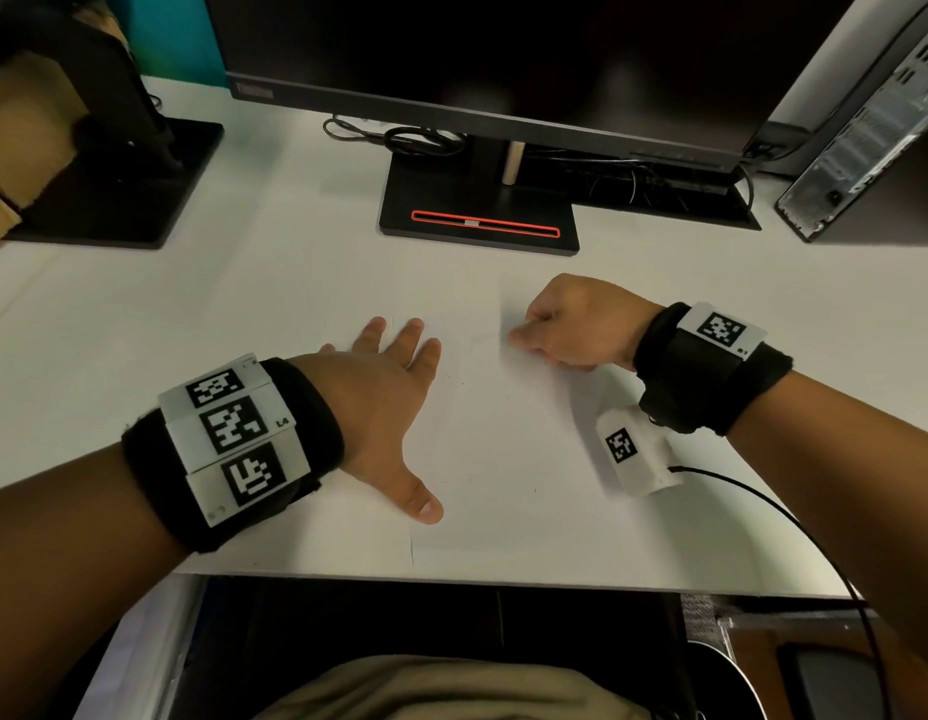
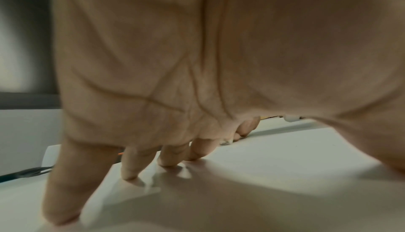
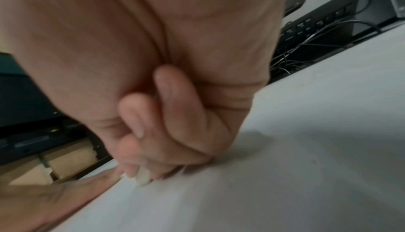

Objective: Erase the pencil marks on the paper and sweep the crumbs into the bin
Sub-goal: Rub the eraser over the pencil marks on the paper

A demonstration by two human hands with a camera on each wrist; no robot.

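My left hand [image 1: 384, 407] lies flat with fingers spread, pinning the white paper sheet [image 1: 493, 439] still; my right hand [image 1: 576, 324], further right, pinches a small whitish eraser [image 3: 142, 177] against it. Rubbing seems underway.

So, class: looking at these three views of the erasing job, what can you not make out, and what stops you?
- Eraser: only a pale tip shows in the right wrist view; the right hand hides it from the head camera.
- Pencil marks: too faint on the paper to read.
- Crumbs: at most a few tiny specks on the paper; too small to count.
- Bin: cannot be made out in any view.
- Left hand palm contact: blurred in the left wrist view.
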